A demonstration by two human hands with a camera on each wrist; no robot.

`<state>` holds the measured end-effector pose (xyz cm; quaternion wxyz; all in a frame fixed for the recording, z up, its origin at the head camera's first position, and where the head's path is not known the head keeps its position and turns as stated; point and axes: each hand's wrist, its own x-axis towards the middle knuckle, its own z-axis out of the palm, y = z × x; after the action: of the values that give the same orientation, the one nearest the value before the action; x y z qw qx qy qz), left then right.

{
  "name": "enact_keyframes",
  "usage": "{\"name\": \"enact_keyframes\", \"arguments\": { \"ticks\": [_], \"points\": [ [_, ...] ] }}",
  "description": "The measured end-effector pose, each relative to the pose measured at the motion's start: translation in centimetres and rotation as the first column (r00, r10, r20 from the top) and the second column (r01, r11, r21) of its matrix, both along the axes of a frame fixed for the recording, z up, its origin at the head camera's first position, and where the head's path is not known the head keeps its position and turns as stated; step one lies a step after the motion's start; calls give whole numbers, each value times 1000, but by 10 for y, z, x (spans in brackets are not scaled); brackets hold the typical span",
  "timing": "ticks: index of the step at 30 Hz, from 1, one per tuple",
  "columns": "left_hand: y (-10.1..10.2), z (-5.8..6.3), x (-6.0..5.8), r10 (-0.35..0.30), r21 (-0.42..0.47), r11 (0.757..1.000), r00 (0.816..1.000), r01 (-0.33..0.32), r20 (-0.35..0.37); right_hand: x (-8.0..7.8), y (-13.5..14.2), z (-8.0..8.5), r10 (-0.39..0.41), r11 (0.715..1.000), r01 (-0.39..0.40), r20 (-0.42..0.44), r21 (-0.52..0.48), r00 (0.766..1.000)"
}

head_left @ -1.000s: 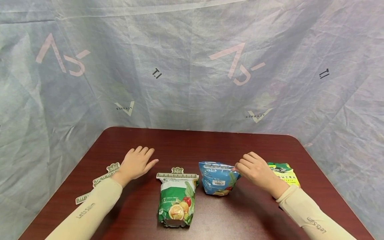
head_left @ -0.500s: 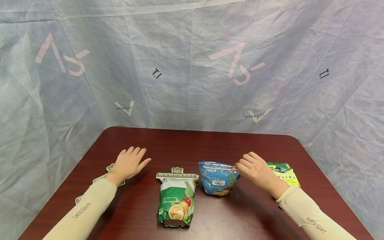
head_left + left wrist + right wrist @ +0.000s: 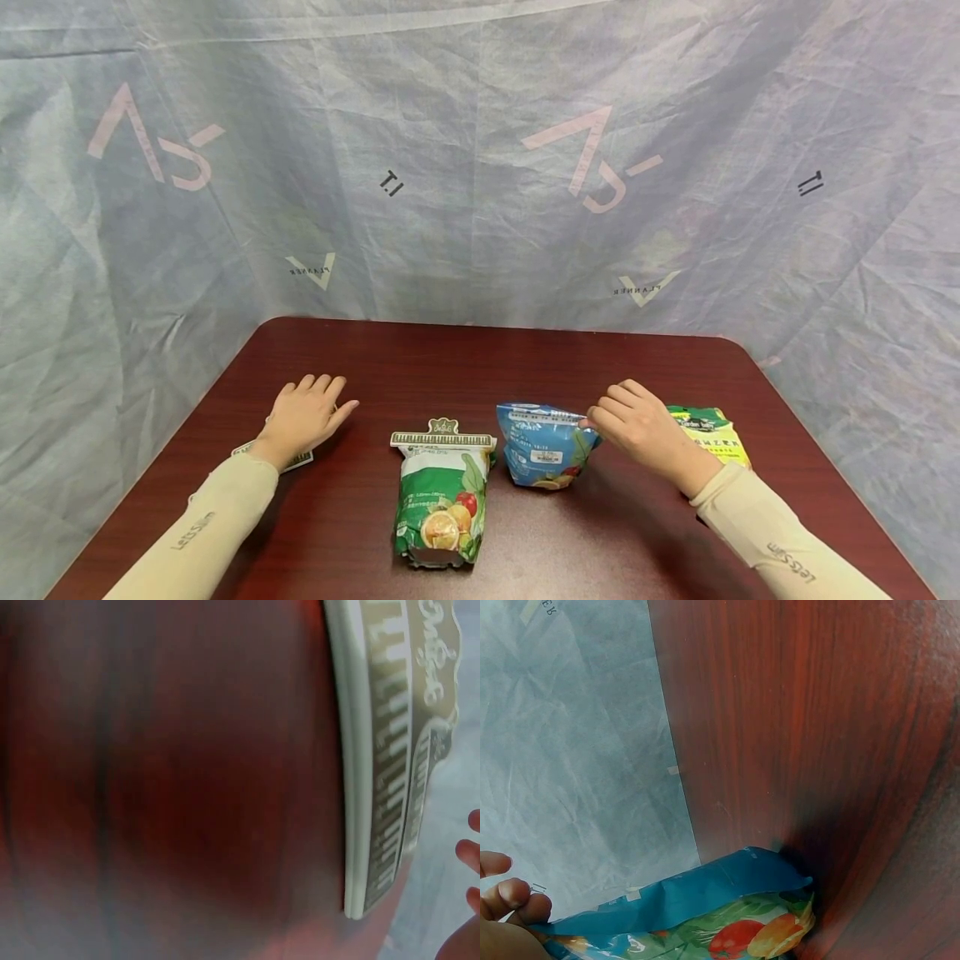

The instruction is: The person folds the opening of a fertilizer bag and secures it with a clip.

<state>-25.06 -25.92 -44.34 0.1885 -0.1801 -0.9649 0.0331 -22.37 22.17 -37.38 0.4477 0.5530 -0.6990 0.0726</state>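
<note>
The right hand (image 3: 641, 429) is pinching the top corner of the blue fruit-printed bag (image 3: 543, 454), which is standing beside the green bag (image 3: 438, 504) on the tabletop (image 3: 465, 367), probably to steady its upper edge. The left hand (image 3: 302, 423) is hovering, fingers apart, near a piano-keyboard clip (image 3: 388, 772); contact is hard to judge. A matching clip (image 3: 442, 439) is gripping the green bag's top, apparently keeping it sealed.

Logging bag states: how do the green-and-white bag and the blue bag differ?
The green-and-white bag has a piano-key clip across its top; the blue bag shows none. The right hand pinches the blue bag's upper corner; the green-and-white bag is unheld. Both show printed fruit.
</note>
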Motion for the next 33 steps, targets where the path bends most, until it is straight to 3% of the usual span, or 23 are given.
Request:
{"name": "enact_keyframes", "arguments": {
  "ticks": [10,33],
  "points": [
    [-17,-9,2,57,16,998,996,-58,63,0,0,-1,2,1000,-2,1,-1,1000],
    [-39,-12,8,153,28,987,971,-161,181,-1,2,-3,-2,1000,2,12,1,1000]
  ]
}}
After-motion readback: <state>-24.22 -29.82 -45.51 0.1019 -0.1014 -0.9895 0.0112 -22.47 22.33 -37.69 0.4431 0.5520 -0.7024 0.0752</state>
